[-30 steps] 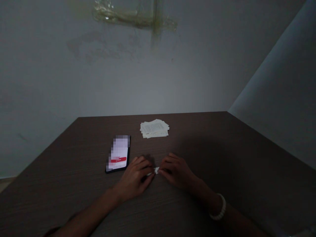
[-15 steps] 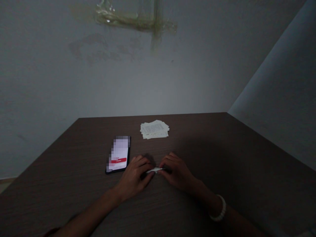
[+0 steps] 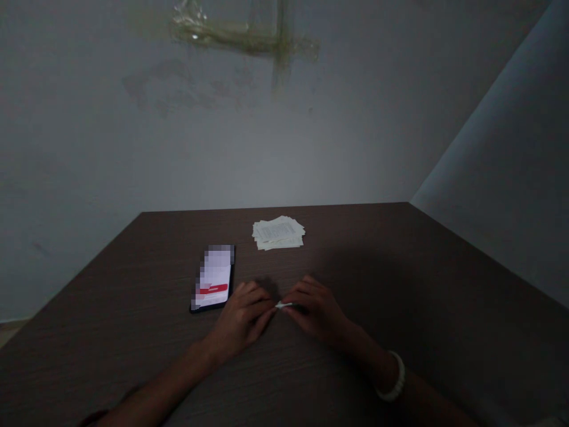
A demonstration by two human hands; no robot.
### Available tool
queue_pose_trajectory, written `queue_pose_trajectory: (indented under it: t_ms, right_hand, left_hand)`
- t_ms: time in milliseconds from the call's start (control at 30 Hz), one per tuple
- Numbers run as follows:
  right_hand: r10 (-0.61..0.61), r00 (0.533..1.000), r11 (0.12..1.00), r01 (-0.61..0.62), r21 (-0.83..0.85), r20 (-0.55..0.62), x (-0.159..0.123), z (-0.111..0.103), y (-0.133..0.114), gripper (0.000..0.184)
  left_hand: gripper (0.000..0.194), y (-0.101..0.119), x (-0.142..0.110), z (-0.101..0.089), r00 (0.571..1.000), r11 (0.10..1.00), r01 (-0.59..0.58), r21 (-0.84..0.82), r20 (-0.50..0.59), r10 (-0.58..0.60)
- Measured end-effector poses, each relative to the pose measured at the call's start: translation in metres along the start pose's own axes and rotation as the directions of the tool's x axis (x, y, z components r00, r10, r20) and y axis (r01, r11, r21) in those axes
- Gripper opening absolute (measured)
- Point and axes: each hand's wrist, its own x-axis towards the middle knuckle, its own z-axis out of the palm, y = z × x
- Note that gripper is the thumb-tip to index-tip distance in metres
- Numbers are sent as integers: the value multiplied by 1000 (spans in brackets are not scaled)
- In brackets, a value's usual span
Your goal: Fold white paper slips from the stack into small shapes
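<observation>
Between my two hands is a small, narrow piece of white paper [image 3: 285, 305], mostly covered by fingers. My left hand [image 3: 244, 311] pinches its left end between thumb and fingertips. The other end is pinched by my right hand [image 3: 313, 308], which wears a white bracelet [image 3: 395, 379] at the wrist. Both hands sit low over the brown table [image 3: 284, 379], their fingertips almost meeting. How the paper is folded cannot be made out.
A phone [image 3: 214, 276] with a lit screen lies just left of my left hand. Farther back is a loose stack of printed paper slips [image 3: 279, 231]. A grey wall [image 3: 284, 148] with tape on it stands behind the table, and another wall rises at the right.
My fingertips have drawn closer together, and less of the white paper shows between them. My right hand has shifted slightly left. The phone and the stack have stayed put.
</observation>
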Motion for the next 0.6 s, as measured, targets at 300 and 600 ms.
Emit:
queue_pose_trajectory:
  t_ms: [300,600]
  right_hand:
    - [-9,998,1000,10,-25,54,1,-1,0,6]
    - [-48,996,996,53,-77,77,2,-2,0,9]
  left_hand:
    - [19,4,1,-2,999,1000,-16,23,34,15]
    - [23,10,4,-8,999,1000,-1,-17,46,2]
